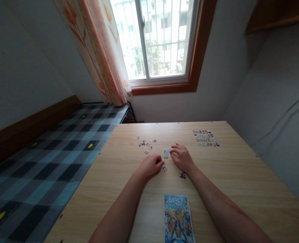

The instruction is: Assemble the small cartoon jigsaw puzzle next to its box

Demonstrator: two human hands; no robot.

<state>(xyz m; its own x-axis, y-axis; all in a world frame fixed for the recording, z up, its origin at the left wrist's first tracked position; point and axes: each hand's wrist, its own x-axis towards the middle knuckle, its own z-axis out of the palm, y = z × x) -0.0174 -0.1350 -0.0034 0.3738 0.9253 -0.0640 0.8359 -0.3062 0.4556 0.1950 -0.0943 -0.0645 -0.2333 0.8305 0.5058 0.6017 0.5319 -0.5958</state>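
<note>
Here, two hands work at a small puzzle on a wooden surface [240, 175].
Head view: the right hand [182, 157] rests bent fingers on the joined patch [167, 153], its grip half open and clasping nothing. The left hand [150, 166] is curled just beside a loose piece [164, 168]; whether its grip has hold of anything I cannot tell. Scattered pieces [145, 143] lie beyond the left hand, sorted rows [206, 138] further right, and a picture card [179, 218] between the forearms.

bare left hand [150, 166], bare right hand [182, 157], forearms [215, 199] uncovered down to the lower edge
</note>
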